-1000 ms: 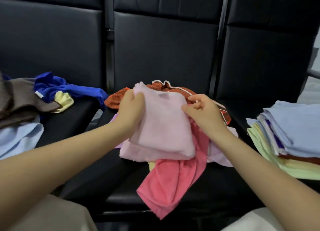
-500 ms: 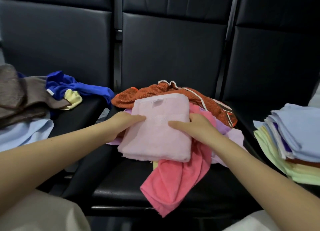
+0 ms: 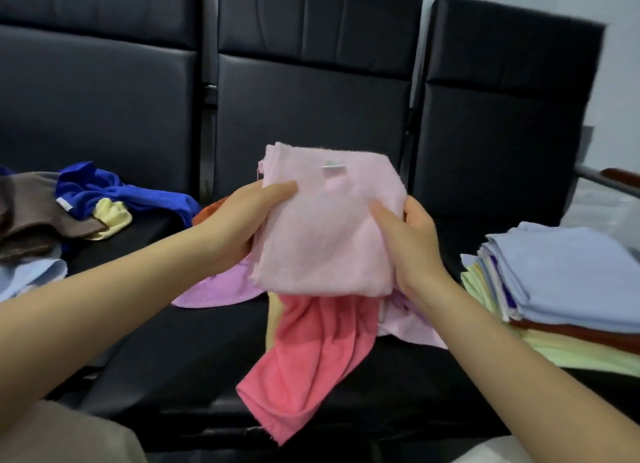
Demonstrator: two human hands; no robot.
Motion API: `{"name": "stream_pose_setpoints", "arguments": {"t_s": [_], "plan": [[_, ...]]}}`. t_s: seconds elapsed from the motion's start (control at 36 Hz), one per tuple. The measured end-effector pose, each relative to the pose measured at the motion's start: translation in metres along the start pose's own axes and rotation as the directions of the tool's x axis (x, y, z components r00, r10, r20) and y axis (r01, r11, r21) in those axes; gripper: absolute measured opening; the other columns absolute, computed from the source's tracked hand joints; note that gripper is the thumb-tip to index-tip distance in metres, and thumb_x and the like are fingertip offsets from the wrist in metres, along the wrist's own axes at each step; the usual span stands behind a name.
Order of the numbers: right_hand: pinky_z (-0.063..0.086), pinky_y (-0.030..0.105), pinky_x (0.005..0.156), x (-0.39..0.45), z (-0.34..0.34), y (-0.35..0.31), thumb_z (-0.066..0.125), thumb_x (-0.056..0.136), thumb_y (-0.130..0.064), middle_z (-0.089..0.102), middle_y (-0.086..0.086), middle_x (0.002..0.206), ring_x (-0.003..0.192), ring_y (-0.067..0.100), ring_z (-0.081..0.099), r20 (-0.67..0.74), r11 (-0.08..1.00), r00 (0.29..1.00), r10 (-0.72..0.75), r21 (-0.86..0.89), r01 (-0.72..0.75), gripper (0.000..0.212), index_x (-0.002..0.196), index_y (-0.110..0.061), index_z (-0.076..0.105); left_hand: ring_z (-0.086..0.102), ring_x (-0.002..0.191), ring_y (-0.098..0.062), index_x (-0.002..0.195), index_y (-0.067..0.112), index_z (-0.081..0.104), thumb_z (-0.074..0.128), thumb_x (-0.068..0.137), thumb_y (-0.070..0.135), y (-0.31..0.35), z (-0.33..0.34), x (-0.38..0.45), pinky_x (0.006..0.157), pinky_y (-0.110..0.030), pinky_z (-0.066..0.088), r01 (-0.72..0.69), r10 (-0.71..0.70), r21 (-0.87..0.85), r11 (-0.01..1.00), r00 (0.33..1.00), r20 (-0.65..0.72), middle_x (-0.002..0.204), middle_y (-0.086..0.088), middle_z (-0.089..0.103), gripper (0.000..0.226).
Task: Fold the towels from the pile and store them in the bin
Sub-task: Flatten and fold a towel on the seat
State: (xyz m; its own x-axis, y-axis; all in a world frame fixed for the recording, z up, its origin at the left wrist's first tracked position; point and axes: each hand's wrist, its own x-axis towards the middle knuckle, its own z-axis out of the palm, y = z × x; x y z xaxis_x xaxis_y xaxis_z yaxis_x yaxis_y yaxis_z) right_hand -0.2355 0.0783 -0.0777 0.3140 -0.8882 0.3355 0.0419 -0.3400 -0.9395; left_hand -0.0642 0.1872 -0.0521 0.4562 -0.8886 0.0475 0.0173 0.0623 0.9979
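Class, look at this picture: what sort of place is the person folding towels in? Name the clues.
Probably a waiting area or lobby, not a laundry room: a row of joined black padded seats serves as worktable, a metal armrest ends the row, and a plain pale wall stands behind.

bare seat front [image 3: 180, 369], folded stack [image 3: 568, 289] right — blocked

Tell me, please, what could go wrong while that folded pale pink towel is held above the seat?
Both hands, left and right, grip the pale pink towel only at its side edges, so its layers could slip open. The coral towel hangs over the seat front and might slide off.
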Motion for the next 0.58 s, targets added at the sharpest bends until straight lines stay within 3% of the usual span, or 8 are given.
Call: {"name": "stream_pose_setpoints", "arguments": {"t_s": [0.11, 0.22, 0.28, 0.33, 0.39, 0.47, 0.58], "plan": [[0.046, 0.011, 0.057, 0.011, -0.034, -0.016, 0.058, 0.094, -0.017, 0.062, -0.005, 0.088, 0.075, 0.004, 0.058, 0.013, 0.995, 1.0, -0.026, -0.097, 0.027, 0.0, 0.094, -0.017, 0.058, 0.073, 0.079, -0.011, 0.114, 0.018, 0.062, 0.051, 0.098, 0.024, -0.002, 0.041, 0.009, 0.06, -0.02, 0.055, 0.016, -0.015, -0.092, 0.996, 1.0, 0.016, 0.094, 0.002, 0.075, 0.02], [0.05, 0.034, 0.077, 0.028, -0.087, -0.03, 0.059, 0.091, -0.016, 0.067, 0.007, 0.098, 0.087, 0.019, 0.06, -0.032, 0.977, 0.995, 0.099, -0.186, -0.103, 0.012, 0.101, -0.009, 0.062, 0.07, 0.095, -0.02, 0.117, 0.012, 0.062, 0.05, 0.098, 0.017, -0.001, 0.095, 0.026, 0.077, -0.028, 0.056, -0.03, 0.036, -0.081, 0.996, 0.997, 0.072, 0.109, -0.008, 0.072, 0.023], [0.049, 0.034, 0.073, 0.038, -0.122, -0.044, 0.06, 0.09, -0.015, 0.066, 0.006, 0.092, 0.082, 0.019, 0.06, -0.081, 0.972, 0.99, 0.112, -0.199, -0.126, 0.012, 0.099, -0.008, 0.063, 0.067, 0.104, -0.027, 0.116, 0.009, 0.062, 0.052, 0.095, 0.015, 0.003, 0.127, 0.037, 0.086, -0.036, 0.053, -0.049, 0.062, -0.092, 0.995, 0.989, 0.134, 0.114, -0.013, 0.069, 0.024], [0.048, 0.031, 0.068, 0.049, -0.156, -0.057, 0.061, 0.09, -0.015, 0.065, 0.003, 0.089, 0.079, 0.018, 0.06, -0.135, 0.964, 0.986, 0.097, -0.233, -0.127, 0.01, 0.098, -0.009, 0.064, 0.068, 0.096, -0.027, 0.109, 0.011, 0.063, 0.055, 0.092, 0.016, 0.008, 0.158, 0.047, 0.08, -0.037, 0.055, -0.056, 0.075, -0.112, 0.992, 0.983, 0.17, 0.11, -0.011, 0.069, 0.019], [0.047, 0.029, 0.066, 0.06, -0.195, -0.067, 0.062, 0.09, -0.015, 0.066, 0.004, 0.093, 0.082, 0.019, 0.06, -0.197, 0.943, 0.979, 0.049, -0.313, -0.11, 0.012, 0.1, -0.009, 0.065, 0.067, 0.082, -0.02, 0.1, 0.014, 0.062, 0.053, 0.094, 0.011, 0.013, 0.195, 0.054, 0.07, -0.029, 0.056, -0.019, 0.062, -0.19, 0.982, 0.973, 0.221, 0.1, -0.008, 0.07, 0.011], [0.046, 0.032, 0.077, 0.069, -0.249, -0.063, 0.062, 0.091, -0.02, 0.065, 0.007, 0.111, 0.094, 0.022, 0.059, -0.266, 0.848, 0.964, 0.019, -0.507, -0.157, 0.02, 0.109, -0.013, 0.062, 0.066, 0.08, -0.016, 0.102, 0.014, 0.063, 0.051, 0.094, 0.01, 0.006, 0.251, 0.061, 0.066, -0.024, 0.054, 0.016, 0.033, -0.155, 0.988, 0.95, 0.31, 0.094, -0.003, 0.069, 0.016], [0.046, 0.03, 0.083, 0.056, -0.303, -0.023, 0.068, 0.085, -0.048, 0.054, 0.006, 0.135, 0.109, 0.023, 0.058, -0.314, 0.71, 0.895, 0.317, -0.546, -0.444, 0.068, 0.14, -0.013, 0.047, 0.055, 0.108, -0.017, 0.134, 0.013, 0.045, 0.063, 0.086, 0.037, -0.023, 0.298, 0.053, 0.088, -0.031, 0.047, 0.11, -0.116, 0.038, 0.993, 0.942, 0.314, 0.126, 0.003, 0.054, 0.057]]}}
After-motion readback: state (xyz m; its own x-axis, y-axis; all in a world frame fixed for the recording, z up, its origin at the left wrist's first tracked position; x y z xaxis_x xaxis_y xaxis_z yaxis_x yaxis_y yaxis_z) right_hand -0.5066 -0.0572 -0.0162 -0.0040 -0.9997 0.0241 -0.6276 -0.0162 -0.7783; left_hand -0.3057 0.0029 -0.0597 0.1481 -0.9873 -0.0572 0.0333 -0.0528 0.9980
